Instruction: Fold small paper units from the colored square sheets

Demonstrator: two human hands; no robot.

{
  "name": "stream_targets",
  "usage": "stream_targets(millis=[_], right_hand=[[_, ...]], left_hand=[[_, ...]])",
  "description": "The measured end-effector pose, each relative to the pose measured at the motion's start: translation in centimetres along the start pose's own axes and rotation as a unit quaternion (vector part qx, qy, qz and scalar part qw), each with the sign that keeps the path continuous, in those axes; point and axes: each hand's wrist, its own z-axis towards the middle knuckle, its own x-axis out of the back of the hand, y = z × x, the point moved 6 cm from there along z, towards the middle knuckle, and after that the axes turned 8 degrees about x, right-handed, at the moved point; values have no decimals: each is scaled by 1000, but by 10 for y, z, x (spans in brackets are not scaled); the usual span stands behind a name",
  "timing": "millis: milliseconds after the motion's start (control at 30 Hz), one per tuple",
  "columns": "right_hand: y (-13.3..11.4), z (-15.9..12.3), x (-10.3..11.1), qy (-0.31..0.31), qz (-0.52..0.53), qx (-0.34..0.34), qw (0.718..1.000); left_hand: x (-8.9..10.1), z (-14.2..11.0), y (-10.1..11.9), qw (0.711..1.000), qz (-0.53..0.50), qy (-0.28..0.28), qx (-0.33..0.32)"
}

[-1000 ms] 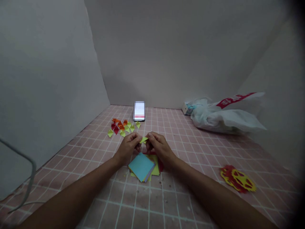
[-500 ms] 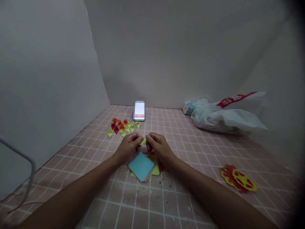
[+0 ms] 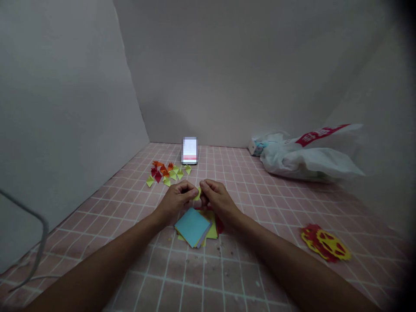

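- Well, in the head view I have both hands close together above the middle of the tiled table (image 3: 182, 286).
- My left hand (image 3: 178, 198) has its thumb and fingers pinched together on the left side of a small yellow paper (image 3: 197, 196).
- My right hand (image 3: 217, 199) has its thumb and fingers curled closed at the right side of that same piece; its folds are too small for me to make out.
- The piece sits between the two hands, just beyond a stack of paper (image 3: 193, 227) with a blue sheet on top and yellow, purple and red edges showing.
- Past my left hand I see a cluster of small folded papers (image 3: 158, 177) in red, orange and yellow, and near them a lit phone (image 3: 189, 150).
- Far right, I see a white plastic bag (image 3: 308, 162) beside a box (image 3: 253, 147).
- Nearer on the right lie red and yellow cutouts (image 3: 336, 248), overlapping.
- At far left, I see a grey cable (image 3: 43, 236).
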Motion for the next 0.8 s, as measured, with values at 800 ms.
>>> stream_targets(millis=[800], right_hand=[[0,0,-9,-67,-55,30,996]], left_hand=[[2,0,-8,998,-63,31,3]])
